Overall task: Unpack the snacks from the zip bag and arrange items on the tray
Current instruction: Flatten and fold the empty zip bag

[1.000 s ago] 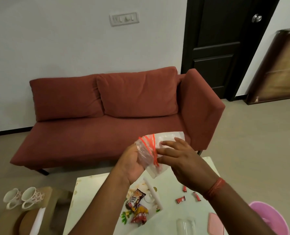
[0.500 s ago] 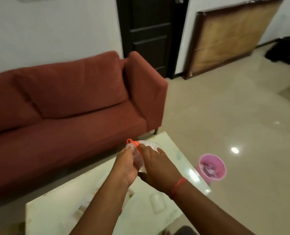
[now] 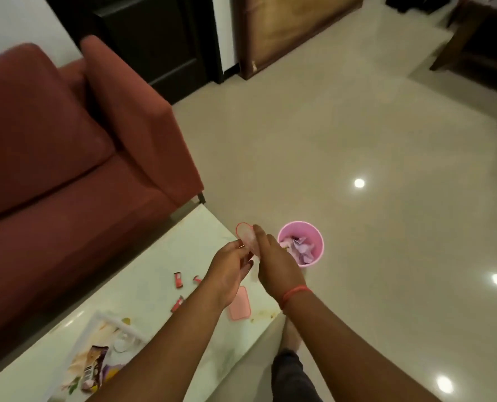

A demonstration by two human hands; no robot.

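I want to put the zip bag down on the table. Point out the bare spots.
Bare tabletop lies along the sofa-side edge, between the far corner and the small red packets. Another open strip runs between the tray and those packets. Near the pink lid and under both hands it is crowded; the tray already holds snack packs.
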